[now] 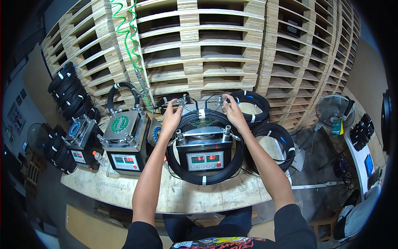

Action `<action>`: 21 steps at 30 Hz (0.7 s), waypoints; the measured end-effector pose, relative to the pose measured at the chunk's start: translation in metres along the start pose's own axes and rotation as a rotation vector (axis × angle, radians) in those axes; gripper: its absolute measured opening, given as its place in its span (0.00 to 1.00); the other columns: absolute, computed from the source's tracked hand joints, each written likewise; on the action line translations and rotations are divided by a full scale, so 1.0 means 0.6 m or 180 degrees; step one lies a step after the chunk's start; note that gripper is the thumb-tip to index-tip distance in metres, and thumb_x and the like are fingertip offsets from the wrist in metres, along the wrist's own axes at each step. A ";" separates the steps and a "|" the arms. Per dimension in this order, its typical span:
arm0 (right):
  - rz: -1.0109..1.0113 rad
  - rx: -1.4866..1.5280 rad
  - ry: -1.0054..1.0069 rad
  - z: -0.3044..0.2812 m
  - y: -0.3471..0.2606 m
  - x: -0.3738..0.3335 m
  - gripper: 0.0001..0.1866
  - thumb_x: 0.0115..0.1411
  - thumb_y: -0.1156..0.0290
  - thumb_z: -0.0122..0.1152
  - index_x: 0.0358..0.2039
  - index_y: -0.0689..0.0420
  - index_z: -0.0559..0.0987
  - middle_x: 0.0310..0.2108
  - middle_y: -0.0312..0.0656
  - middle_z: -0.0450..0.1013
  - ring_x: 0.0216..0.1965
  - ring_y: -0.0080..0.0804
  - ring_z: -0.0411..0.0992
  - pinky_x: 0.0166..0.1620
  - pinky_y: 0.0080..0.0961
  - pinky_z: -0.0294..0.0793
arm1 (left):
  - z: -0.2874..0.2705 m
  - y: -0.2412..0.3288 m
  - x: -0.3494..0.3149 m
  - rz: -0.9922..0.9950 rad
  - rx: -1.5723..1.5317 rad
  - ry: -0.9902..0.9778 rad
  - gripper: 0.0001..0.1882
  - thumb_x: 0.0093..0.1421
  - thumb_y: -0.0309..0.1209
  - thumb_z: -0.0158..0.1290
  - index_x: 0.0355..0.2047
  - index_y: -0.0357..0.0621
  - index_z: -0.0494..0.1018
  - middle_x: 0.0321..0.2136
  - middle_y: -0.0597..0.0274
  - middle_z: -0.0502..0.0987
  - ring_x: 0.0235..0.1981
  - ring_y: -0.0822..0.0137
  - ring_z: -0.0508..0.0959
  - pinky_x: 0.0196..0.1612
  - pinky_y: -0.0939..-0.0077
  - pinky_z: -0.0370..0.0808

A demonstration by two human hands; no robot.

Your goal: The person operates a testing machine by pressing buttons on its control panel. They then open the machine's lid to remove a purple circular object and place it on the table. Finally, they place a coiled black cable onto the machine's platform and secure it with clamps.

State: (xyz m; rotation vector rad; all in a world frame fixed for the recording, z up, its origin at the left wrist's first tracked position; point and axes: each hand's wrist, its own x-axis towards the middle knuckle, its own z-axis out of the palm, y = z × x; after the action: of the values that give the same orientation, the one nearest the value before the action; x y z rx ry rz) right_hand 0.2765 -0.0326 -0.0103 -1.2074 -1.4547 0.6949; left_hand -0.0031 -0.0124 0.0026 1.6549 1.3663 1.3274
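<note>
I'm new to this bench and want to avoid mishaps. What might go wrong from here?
1. The left hand and right hand are at the metal fittings at the back of the middle machine, so a pinch seems possible.
2. The black cable coil loops around the machine's front, close to the front metal knobs; it might snag on them if pulled.

This looks like an industrial workshop. Stacked wooden pallets [190, 35] rise behind a wooden desk [195, 195] carrying machines [207, 143] with digital displays [207, 158]. Coiled black cables [68, 93] are piled about.
</note>
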 end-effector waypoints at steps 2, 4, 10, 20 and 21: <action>0.0001 0.0232 -0.0014 -0.003 -0.003 -0.003 0.20 0.74 0.63 0.48 0.63 0.53 0.67 0.34 0.40 0.73 0.37 0.25 0.72 0.40 0.24 0.73 | 0.002 0.005 -0.003 0.0005 -0.0027 0.0007 0.27 0.64 0.35 0.55 0.63 0.46 0.65 0.40 0.46 0.82 0.43 0.57 0.81 0.50 0.66 0.73; 0.0018 0.0216 0.0020 -0.003 -0.008 -0.005 0.20 0.74 0.63 0.47 0.63 0.53 0.67 0.35 0.39 0.72 0.36 0.23 0.71 0.39 0.23 0.73 | -0.001 0.014 -0.009 0.0050 0.0004 0.0001 0.27 0.63 0.34 0.55 0.62 0.46 0.66 0.39 0.47 0.82 0.42 0.58 0.81 0.50 0.67 0.73; 0.0073 0.0042 0.0122 0.001 -0.010 -0.004 0.21 0.75 0.57 0.44 0.63 0.53 0.68 0.35 0.37 0.71 0.37 0.24 0.70 0.40 0.24 0.73 | -0.006 0.019 -0.010 0.0135 -0.0057 -0.0091 0.27 0.63 0.34 0.55 0.62 0.46 0.66 0.37 0.49 0.82 0.40 0.60 0.80 0.49 0.67 0.74; -0.0061 0.0038 0.0145 -0.001 0.007 -0.001 0.21 0.72 0.61 0.51 0.61 0.55 0.68 0.30 0.42 0.74 0.31 0.29 0.72 0.39 0.29 0.73 | -0.002 0.018 -0.010 -0.0050 0.0108 -0.0125 0.23 0.63 0.33 0.52 0.58 0.40 0.69 0.40 0.52 0.79 0.43 0.64 0.78 0.52 0.71 0.72; -0.0065 0.0133 0.0088 -0.001 0.006 -0.002 0.21 0.72 0.63 0.53 0.62 0.54 0.68 0.29 0.40 0.73 0.29 0.27 0.71 0.37 0.27 0.73 | -0.004 0.016 -0.009 -0.0059 0.0088 -0.0146 0.24 0.63 0.33 0.52 0.59 0.41 0.69 0.40 0.52 0.79 0.43 0.64 0.78 0.51 0.71 0.72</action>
State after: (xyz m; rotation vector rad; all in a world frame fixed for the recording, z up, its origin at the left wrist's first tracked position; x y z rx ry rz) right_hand 0.2780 -0.0327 -0.0136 -1.1643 -1.4213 0.6889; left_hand -0.0017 -0.0206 0.0104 1.6768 1.3758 1.2577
